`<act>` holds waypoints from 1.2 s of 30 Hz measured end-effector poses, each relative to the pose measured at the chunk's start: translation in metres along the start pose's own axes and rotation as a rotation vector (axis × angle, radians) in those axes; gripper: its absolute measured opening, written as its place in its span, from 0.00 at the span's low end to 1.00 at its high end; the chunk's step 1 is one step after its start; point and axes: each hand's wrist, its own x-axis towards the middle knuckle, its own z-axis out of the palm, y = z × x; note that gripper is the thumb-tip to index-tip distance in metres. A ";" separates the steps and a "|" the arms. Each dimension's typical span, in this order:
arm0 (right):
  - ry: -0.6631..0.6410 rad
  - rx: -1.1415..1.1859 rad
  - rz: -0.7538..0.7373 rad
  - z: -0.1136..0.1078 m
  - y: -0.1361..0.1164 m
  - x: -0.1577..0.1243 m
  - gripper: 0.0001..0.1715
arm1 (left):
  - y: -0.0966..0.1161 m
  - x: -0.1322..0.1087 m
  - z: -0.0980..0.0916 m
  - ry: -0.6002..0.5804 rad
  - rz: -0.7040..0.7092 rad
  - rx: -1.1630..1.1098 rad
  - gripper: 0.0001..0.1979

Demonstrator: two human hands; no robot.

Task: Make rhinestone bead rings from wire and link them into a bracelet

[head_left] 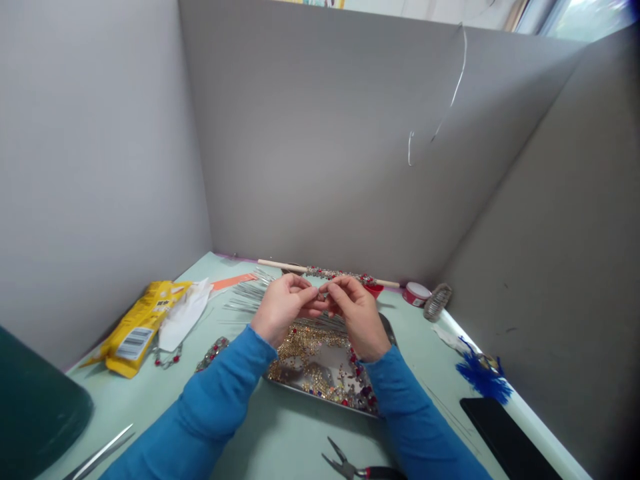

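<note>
Over a metal tray (320, 399) of gold, red and clear beads (300, 345), my left hand (285, 303) and my right hand (359, 315) meet with their fingertips close together. Each hand is closed in a pinch. Whatever sits between the fingertips is too small and hidden to name. A bundle of thin silver wires (246, 293) lies behind and left of my left hand. Farther back, a wooden stick (281, 265) wrapped with beadwork (343, 275) runs behind both hands. Pliers (346, 465) with open jaws rest in front of the tray.
To the left are a yellow packet (135, 330), white paper (184, 317), beaded pieces (212, 353), scissors (101, 453) and a dark green container (40, 407). On the right lie a red-and-white round tub (416, 293), blue fringe (483, 379) and a black flat object (506, 437). Grey panels (320, 133) enclose the table.
</note>
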 end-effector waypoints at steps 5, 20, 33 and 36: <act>-0.007 -0.041 0.003 -0.002 0.000 0.000 0.07 | 0.001 0.000 0.001 -0.077 -0.043 0.003 0.04; -0.110 -0.030 0.046 -0.003 0.003 0.000 0.06 | 0.008 -0.004 -0.001 -0.082 -0.084 0.105 0.05; -0.159 -0.006 0.036 -0.006 0.001 -0.001 0.05 | 0.010 -0.006 -0.001 -0.076 -0.062 0.135 0.07; -0.158 -0.011 0.034 -0.006 0.001 -0.001 0.05 | 0.010 -0.005 -0.002 -0.089 -0.070 0.142 0.06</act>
